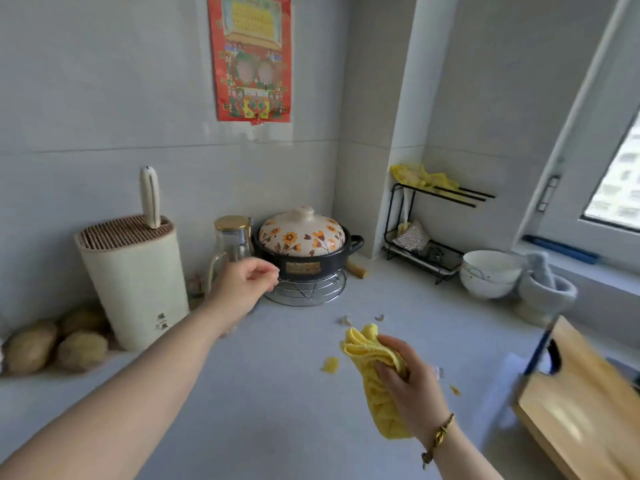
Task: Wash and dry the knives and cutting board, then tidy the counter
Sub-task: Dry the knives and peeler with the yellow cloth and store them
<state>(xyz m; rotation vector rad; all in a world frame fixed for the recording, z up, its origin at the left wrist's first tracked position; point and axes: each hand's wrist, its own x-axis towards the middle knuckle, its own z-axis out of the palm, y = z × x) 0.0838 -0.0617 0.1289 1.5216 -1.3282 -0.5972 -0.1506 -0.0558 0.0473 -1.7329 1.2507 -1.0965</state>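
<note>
Over grey counter (277, 403), right hand (414, 388) grips yellow cloth (365, 349), cutting board (585, 414) beside.

pale grey smooth matt stone-like counter (294, 393) | yellow soft textured cloth (372, 362) | light wooden smooth cutting board (585, 407) | glossy floral ceramic pot lid (301, 235) | shiny metal wire trivet (306, 292)

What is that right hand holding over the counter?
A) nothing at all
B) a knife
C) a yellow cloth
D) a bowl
C: the right hand grips a bunched yellow cloth, with its fingers curled round it.
</note>
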